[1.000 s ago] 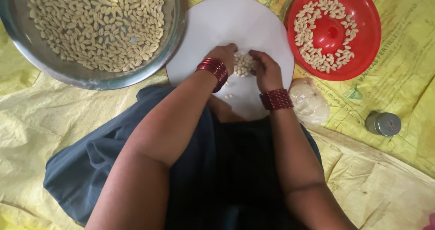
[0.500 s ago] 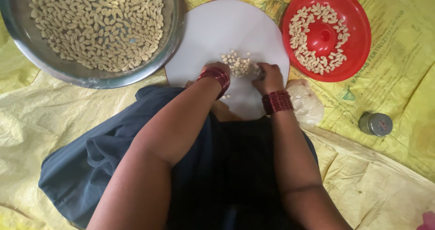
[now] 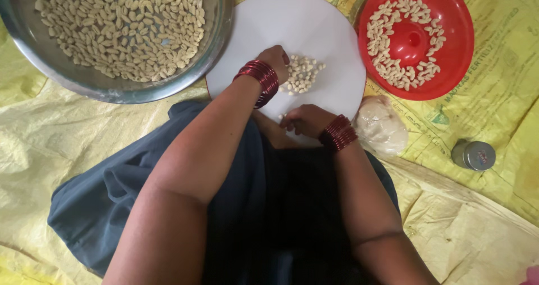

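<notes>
A round white board (image 3: 314, 26) lies in front of me with a small heap of pale shaped dough pieces (image 3: 302, 75) on it. My left hand (image 3: 274, 56), red bangles at the wrist, rests curled on the board, touching the left side of that heap. My right hand (image 3: 306, 120), also with red bangles, sits with fingers curled at the board's near edge, beside one or two stray pieces; whether it pinches anything is hidden. A lump of dough in clear plastic (image 3: 380, 125) lies just right of my right wrist.
A large steel bowl (image 3: 33, 55) at top left holds many of the same pale pieces. A red plastic dish (image 3: 457, 26) at top right holds more around its raised centre. A small steel tin (image 3: 474, 154) stands at right. Yellow woven sheets (image 3: 67, 144) cover the floor.
My right hand has drawn back from the heap toward me, to the board's near edge. My left hand stays beside the heap, which now lies uncovered.
</notes>
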